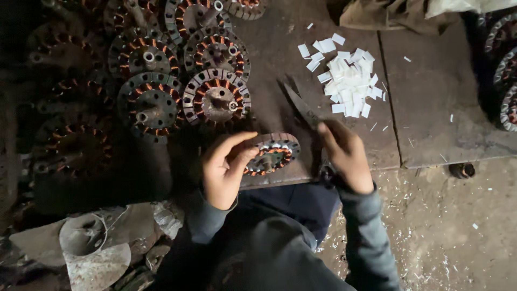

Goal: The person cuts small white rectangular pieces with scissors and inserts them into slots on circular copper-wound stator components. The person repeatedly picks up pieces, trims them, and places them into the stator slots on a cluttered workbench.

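My left hand (225, 168) grips a round stator (273, 153) with copper windings, tilted on its edge at the near side of the dark workbench (431, 108). My right hand (347, 156) is closed around a pair of scissors (301, 106) whose dark blades point up and to the left, away from me. A heap of small white paper slips (349, 81) lies on the bench just beyond the scissor blades.
Several more wound stators (215, 99) lie packed together at the left and top of the bench, others (506, 70) at the right edge. A crumpled cloth (393, 13) sits at the back. A grey metal disc (86, 242) lies on the floor, lower left.
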